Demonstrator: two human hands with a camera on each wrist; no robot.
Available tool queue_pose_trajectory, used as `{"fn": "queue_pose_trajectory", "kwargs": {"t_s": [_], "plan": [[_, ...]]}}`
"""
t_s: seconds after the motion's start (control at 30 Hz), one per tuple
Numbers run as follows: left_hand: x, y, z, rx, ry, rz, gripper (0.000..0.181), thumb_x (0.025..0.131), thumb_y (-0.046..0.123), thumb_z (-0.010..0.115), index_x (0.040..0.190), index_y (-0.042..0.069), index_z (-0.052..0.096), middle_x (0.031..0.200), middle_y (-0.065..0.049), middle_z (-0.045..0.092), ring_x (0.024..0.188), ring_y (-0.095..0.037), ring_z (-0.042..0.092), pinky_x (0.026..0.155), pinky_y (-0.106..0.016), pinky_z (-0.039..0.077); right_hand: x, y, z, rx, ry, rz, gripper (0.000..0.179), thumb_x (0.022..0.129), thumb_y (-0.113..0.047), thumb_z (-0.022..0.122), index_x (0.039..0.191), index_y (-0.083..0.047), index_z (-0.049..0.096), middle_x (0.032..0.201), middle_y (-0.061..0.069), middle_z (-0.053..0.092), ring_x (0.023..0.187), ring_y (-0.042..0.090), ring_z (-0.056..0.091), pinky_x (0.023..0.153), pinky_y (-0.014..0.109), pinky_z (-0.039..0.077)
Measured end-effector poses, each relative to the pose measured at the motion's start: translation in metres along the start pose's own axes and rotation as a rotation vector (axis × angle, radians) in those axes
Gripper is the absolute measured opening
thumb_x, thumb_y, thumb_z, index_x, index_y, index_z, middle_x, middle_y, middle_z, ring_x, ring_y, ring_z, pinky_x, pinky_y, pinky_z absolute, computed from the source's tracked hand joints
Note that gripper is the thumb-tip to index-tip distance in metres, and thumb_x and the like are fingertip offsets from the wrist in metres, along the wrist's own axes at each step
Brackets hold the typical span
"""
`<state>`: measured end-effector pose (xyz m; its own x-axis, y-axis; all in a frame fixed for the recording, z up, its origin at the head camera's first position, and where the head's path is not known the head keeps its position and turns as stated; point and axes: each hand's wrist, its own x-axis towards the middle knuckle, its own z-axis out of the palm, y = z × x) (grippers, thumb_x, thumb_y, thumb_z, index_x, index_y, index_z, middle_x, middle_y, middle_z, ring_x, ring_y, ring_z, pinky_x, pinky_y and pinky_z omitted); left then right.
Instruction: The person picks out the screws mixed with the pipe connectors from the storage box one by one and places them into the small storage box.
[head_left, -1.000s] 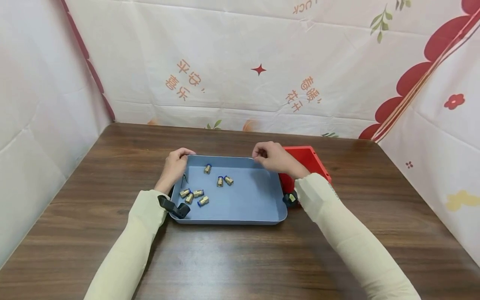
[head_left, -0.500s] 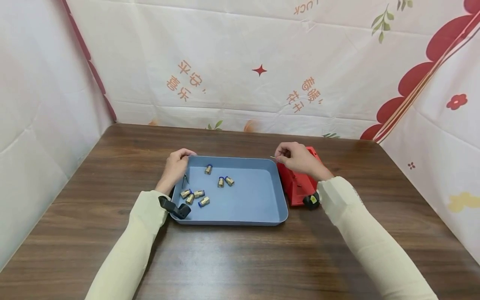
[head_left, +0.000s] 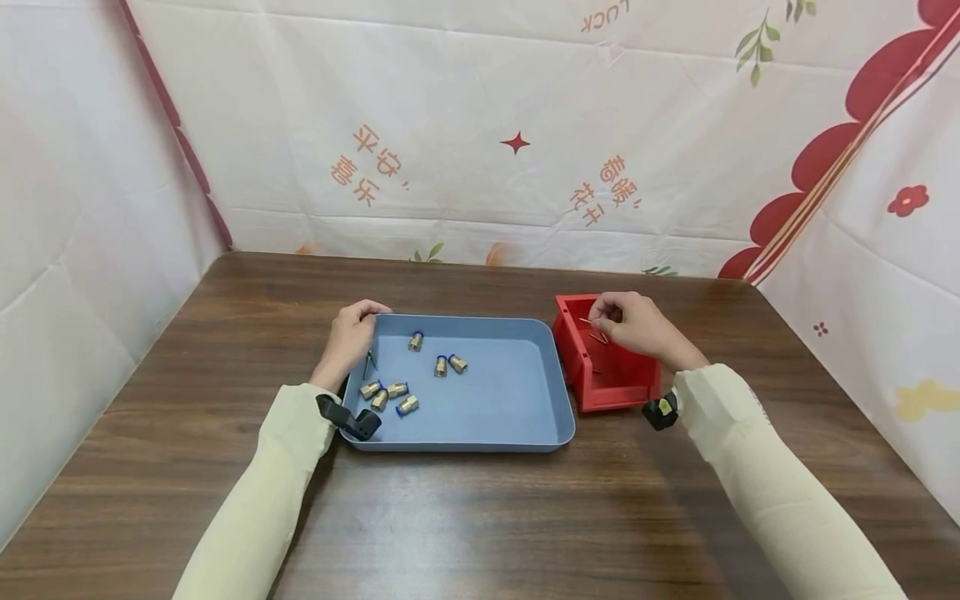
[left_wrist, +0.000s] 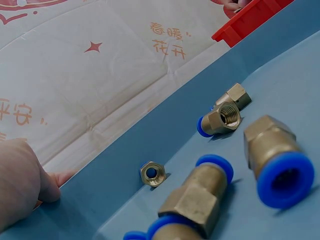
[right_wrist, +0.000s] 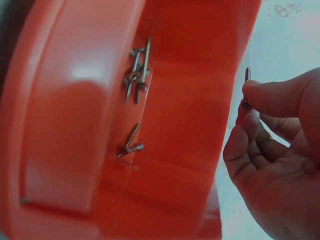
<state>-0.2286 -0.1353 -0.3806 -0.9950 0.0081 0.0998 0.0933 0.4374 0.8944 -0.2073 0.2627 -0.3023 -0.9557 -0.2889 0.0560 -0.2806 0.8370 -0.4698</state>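
Observation:
My left hand (head_left: pixel 351 343) grips the far left rim of the blue-grey tray (head_left: pixel 487 445), its thumb inside the wall in the left wrist view. Several brass push-in fittings (head_left: pixel 441 365) with blue collars lie in the tray, mostly toward its left. A screw (head_left: pixel 368 363) leans near the tray's left wall. Over the red bin (head_left: pixel 621 399), my right hand (head_left: pixel 633 323) pinches a small screw (right_wrist: pixel 248 75) between thumb and fingertips. Inside that bin lie several loose screws (right_wrist: pixel 136 77), apart from the pinched one.
The bin stands against the tray's right side on a brown wooden table (head_left: pixel 465 525). A white patterned cloth (head_left: pixel 450 108) hangs behind the table and at both sides. Wrist cameras (head_left: pixel 362 422) sit on both sleeves.
My right hand has moved right, from the tray's far rim to over the red bin, carrying the screw. My left hand stays on the tray's rim.

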Motion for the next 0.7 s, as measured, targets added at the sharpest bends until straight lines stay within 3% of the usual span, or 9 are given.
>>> {"fn": "queue_pose_trajectory", "kwargs": {"t_s": [0.33, 0.7], "plan": [[-0.0005, -0.0003, 0.0004, -0.004, -0.008, -0.002, 0.035, 0.1, 0.008, 0.032, 0.116, 0.001, 0.062, 0.12, -0.019, 0.06, 0.097, -0.028, 0.051, 0.074, -0.032, 0.036, -0.0058, 0.0095, -0.0004, -0.026, -0.005, 0.014, 0.01, 0.089, -0.003, 0.058, 0.095, 0.001, 0.064, 0.081, 0.014, 0.061, 0.076, 0.023, 0.051, 0.068, 0.031, 0.043], [-0.0001, -0.0004, 0.0005, -0.002, -0.003, 0.004, 0.035, 0.1, 0.008, 0.032, 0.116, 0.0, 0.062, 0.117, -0.019, 0.06, 0.094, -0.028, 0.05, 0.072, -0.031, 0.036, -0.0057, 0.0106, 0.0003, -0.016, 0.001, 0.003, 0.01, 0.089, -0.002, 0.057, 0.094, 0.002, 0.064, 0.079, 0.013, 0.061, 0.075, 0.023, 0.051, 0.069, 0.032, 0.043]]}}
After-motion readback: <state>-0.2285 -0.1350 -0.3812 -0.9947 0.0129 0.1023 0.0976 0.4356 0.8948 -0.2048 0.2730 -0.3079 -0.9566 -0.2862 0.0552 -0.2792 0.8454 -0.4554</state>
